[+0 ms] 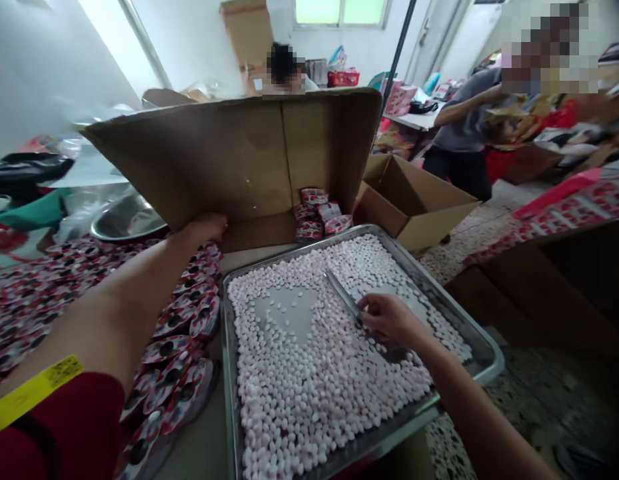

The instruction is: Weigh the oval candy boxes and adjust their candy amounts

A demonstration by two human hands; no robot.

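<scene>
A metal tray [489, 360] holds a layer of small white and pale pink pieces [284, 380], with bare patches of tray bottom showing. My right hand [389, 320] is closed on a slim metal tool [342, 290] that lies slanted over the pieces. My left hand [209, 228] reaches to the lower left edge of a big cardboard box [229, 160] tipped toward me; its fingers are partly hidden, and what they hold cannot be made out. Several red and white packages [314, 197] lie in the box's lower right corner.
Many red packages with dark round centres [174, 347] cover the table at left, beside a metal bowl [129, 217]. An open carton [419, 200] stands behind the tray. One person [464, 133] stands at the back right; another person's head shows behind the big box.
</scene>
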